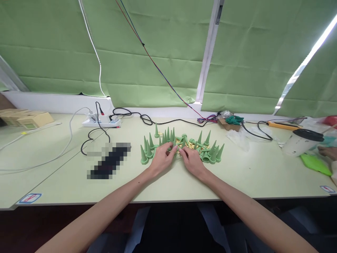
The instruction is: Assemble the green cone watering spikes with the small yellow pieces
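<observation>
On the pale desk (168, 189), middle: green cones (144, 156) in a loose spread, both hands working in at its centre

Left cones: mostly upright, tips up, packed close; one green cone (156, 131) stands just behind that group

Right cones: several upright toward the outer side, others tipped over among them, one showing its round open base (205, 158)

Yellow bits: small yellow pieces (188, 143) lie between the two groups, partly covered by the cones

Left hand (162, 158): at the inner edge of the left group, fingers curled, thumb and fingertips drawn in narrow; cannot tell whether a piece is held

Right hand (194, 162): facing the other, fingertips near but apart from it, fingers bent in a narrow pinch beside a cone; its hold, if any, cannot be told

Left of cones: dark blurred object (110, 163), details hidden; white power strip (102, 123) behind it with black cable (126, 111) running along the back

Right of cones: small cardboard box (230, 125), plastic bag (239, 138) in front of it, then white cup (297, 144) with black lid, bright green item (315, 164) beside it

Right edge: part of another person's hand (329, 152)

Behind desk: green blinds (158, 70), thin wires hanging across
</observation>
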A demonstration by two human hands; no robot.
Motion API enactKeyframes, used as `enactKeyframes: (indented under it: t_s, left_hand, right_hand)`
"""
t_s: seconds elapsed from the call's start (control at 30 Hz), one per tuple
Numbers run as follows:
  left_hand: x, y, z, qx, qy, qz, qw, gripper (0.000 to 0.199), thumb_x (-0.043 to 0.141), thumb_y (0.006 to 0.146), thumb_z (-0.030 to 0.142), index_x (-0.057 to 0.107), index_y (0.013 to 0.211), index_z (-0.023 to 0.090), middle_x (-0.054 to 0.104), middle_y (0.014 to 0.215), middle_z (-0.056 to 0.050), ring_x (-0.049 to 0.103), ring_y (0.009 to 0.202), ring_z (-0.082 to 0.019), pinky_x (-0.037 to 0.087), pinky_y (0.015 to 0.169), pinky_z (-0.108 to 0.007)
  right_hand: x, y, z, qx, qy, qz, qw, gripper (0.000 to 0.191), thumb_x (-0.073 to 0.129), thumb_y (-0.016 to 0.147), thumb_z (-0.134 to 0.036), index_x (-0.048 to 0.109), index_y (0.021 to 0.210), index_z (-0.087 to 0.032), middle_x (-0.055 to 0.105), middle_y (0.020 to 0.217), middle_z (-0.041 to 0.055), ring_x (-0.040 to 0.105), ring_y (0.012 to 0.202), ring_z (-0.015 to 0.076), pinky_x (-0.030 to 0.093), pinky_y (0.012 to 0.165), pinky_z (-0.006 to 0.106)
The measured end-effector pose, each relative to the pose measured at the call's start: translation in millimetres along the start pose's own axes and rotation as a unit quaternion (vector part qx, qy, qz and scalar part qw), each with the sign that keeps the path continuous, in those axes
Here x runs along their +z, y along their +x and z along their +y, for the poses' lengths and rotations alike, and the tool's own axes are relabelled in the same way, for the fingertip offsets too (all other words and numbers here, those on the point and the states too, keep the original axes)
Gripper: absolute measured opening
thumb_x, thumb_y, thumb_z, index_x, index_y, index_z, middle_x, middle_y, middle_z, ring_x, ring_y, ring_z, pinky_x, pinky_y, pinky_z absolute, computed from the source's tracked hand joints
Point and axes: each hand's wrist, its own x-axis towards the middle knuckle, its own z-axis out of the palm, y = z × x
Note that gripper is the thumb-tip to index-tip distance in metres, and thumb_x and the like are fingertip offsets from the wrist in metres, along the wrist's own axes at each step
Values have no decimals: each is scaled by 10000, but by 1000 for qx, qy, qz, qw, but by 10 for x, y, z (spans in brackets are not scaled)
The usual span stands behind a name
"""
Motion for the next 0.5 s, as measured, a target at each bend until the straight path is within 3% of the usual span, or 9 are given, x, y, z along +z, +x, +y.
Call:
enactKeyframes:
  t_s: [0.3, 0.5]
  left_hand:
    - [48, -19, 6, 14, 1, 55, 998, 355, 456, 932, 466, 481, 720, 183, 422, 582, 41, 326, 481, -83, 297, 530, -238]
    - [52, -25, -43, 9, 3, 83, 997, 357, 469, 929, 467, 521, 727, 176, 482, 625, 29, 365, 496, -82, 311, 517, -236]
  right_hand:
    - [-5, 5, -30, 9, 21, -15, 1000, 378, 355, 1012, -393, 415, 686, -213, 450, 594, -36, 416, 540, 130, 308, 568, 259]
    - [-52, -4, -88, -13, 57, -55, 997, 293, 412, 995, -401, 513, 802, -205, 498, 640, -29, 441, 566, 133, 337, 596, 263]
